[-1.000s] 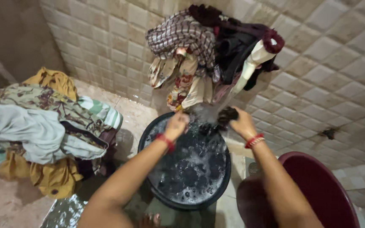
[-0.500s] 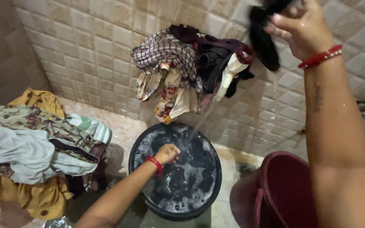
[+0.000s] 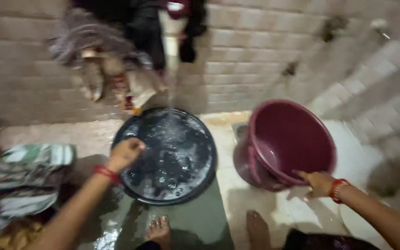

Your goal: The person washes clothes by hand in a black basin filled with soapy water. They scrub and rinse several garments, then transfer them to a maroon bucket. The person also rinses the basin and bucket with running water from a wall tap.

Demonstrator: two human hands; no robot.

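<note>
A dark round tub (image 3: 165,155) of soapy water sits on the wet floor, with a maroon plastic tub (image 3: 288,141) tilted just to its right. The left hand (image 3: 125,153) rests curled at the dark tub's rim; its grip is too blurred to tell. The right hand (image 3: 319,183) clasps the maroon tub's lower rim with bent fingers (image 3: 302,175).

The left hand (image 3: 125,153) is held forward with its fingers curled into a loose fist. The right hand (image 3: 319,183) is stretched out low, fingers hooked downward. Both arms are extended.
</note>
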